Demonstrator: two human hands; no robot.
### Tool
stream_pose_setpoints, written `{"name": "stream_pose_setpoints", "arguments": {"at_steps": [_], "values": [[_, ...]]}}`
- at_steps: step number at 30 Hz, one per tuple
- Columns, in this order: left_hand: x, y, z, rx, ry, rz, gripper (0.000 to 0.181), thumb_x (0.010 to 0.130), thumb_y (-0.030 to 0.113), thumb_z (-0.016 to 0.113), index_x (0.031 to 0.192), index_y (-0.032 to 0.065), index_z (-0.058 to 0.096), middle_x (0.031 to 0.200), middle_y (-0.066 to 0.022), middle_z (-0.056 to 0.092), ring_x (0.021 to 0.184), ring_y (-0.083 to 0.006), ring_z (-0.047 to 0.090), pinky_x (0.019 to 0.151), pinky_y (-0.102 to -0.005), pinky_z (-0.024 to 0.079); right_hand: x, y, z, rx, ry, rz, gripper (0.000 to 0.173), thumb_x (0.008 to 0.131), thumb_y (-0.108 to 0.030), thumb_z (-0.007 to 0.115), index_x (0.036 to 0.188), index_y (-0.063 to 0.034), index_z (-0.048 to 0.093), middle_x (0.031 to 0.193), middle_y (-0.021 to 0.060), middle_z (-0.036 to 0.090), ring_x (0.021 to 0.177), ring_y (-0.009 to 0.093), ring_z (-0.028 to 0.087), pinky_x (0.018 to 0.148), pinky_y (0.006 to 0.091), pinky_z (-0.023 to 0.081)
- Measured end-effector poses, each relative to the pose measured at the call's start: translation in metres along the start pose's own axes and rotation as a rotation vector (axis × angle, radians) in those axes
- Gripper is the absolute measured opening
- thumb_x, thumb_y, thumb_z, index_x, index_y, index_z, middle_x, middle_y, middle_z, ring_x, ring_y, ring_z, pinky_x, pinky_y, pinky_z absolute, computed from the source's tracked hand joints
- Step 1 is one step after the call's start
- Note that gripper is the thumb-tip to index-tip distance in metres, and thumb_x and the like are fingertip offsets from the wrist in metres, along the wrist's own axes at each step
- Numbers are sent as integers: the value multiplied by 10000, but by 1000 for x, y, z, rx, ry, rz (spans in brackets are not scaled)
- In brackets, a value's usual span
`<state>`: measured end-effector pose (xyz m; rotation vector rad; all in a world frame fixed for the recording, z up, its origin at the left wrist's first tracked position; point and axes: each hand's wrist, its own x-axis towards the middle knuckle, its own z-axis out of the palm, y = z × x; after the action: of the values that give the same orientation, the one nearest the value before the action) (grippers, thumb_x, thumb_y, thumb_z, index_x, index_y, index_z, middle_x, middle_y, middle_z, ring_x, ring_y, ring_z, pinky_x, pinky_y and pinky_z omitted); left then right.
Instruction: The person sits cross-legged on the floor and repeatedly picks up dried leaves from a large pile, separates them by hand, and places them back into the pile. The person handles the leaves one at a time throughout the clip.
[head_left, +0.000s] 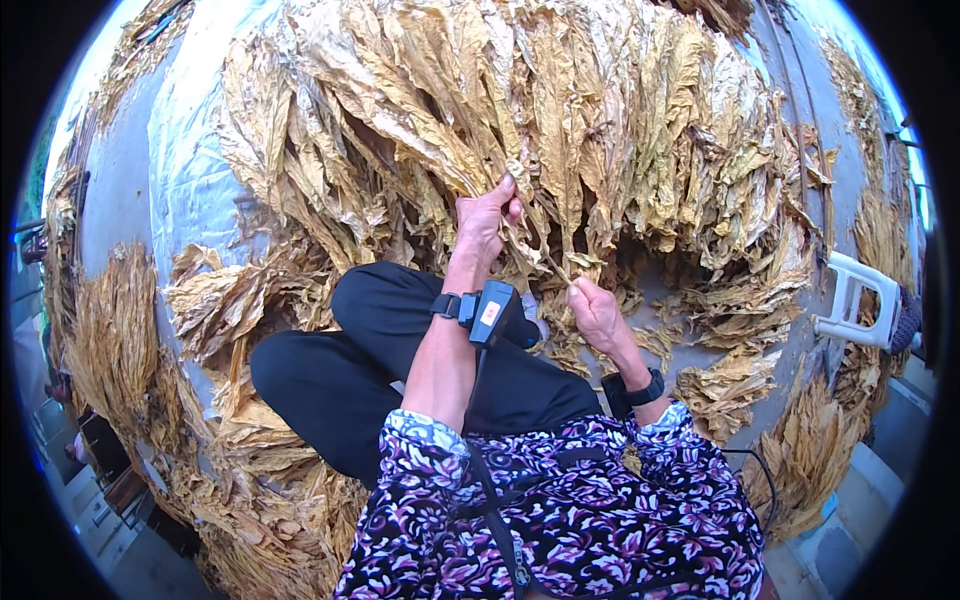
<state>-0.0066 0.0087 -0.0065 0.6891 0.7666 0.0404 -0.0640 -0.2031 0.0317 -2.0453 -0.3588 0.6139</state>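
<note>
Dried, yellow-brown tobacco leaves (570, 97) lie in a wide, layered heap in front of me, their stem ends towards me. My left hand (491, 214) is closed on the stem ends of some leaves near the heap's lower edge, thumb on top. Lower and to the right, my right hand (592, 311) pinches the stem end of a leaf between thumb and fingers. A thin, twisted strip of leaf (547, 259) runs between the two hands. How many leaves each hand holds cannot be told.
Loose leaf piles lie left (217, 300) and right (739, 375) of my crossed legs. White plastic sheeting (187, 157) spreads at the left. A white plastic stool (855, 300) lies at the right, near leaf bundles (802, 450). More bundles (116, 337) line the far left.
</note>
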Motion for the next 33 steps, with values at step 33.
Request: {"name": "stream_pose_setpoints", "arguments": {"at_steps": [33], "values": [[-15, -20, 13, 232, -11, -156, 268, 794, 282, 750, 764, 79, 579, 582, 12, 529, 413, -82, 457, 353, -227, 351, 47, -4, 14, 60, 197, 5, 143, 901, -164, 507, 865, -34, 557, 692, 154, 638, 635, 318, 641, 552, 394, 473]]}}
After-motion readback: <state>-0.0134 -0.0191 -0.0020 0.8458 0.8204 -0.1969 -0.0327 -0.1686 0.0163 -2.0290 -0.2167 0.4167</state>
